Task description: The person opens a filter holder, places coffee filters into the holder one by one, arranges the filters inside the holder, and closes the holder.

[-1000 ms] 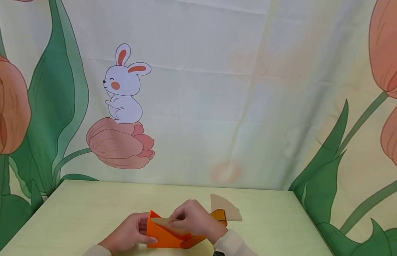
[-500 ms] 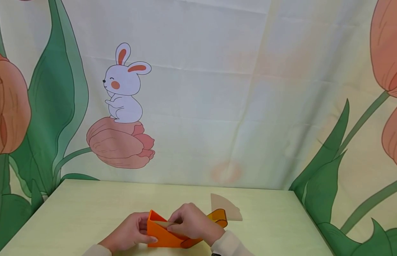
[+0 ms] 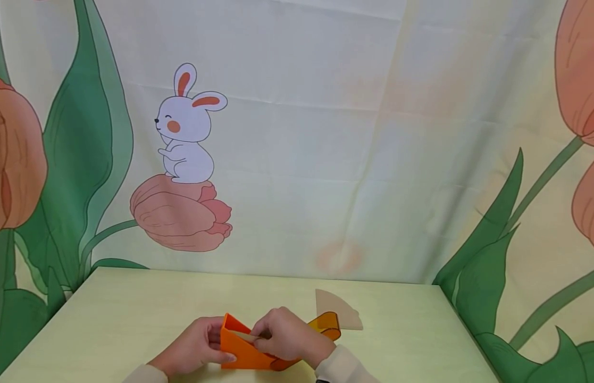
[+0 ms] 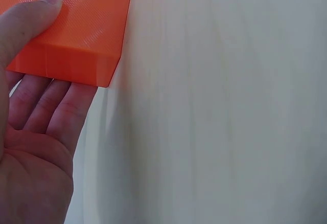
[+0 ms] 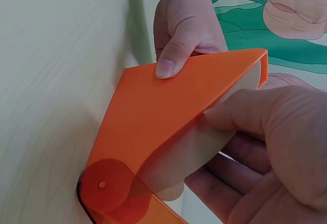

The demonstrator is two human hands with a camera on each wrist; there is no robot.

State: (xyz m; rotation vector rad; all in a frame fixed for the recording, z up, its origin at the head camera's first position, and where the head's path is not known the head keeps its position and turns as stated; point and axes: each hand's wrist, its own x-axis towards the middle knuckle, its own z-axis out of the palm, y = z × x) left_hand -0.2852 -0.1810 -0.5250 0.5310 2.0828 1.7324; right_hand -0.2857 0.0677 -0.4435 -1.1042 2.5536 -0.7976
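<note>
An orange wedge-shaped box (image 3: pixel 244 355) stands on the table with its slanted mouth facing up and right. At its left end my left hand (image 3: pixel 196 346) grips it, thumb on the front wall (image 4: pixel 76 22) and fingers underneath or behind in the left wrist view. My right hand (image 3: pixel 287 335) pinches a tan paper coffee filter (image 5: pixel 204 150) between thumb and fingers. Most of that filter sits inside the box, between its walls. An amber see-through lid (image 3: pixel 331 322), hinged at the box's lower right corner (image 5: pixel 104 183), is swung out; the right hand partly hides it.
A second fan-shaped paper filter (image 3: pixel 336 310) lies flat behind the lid, right of the right hand. The pale yellow table (image 3: pixel 134 303) ends at a cloth backdrop (image 3: pixel 287 159) printed with tulips and a rabbit.
My right hand has moved slightly down, and the coffee filter has sunk deeper into the orange box. The left hand and box have stayed nearly still.
</note>
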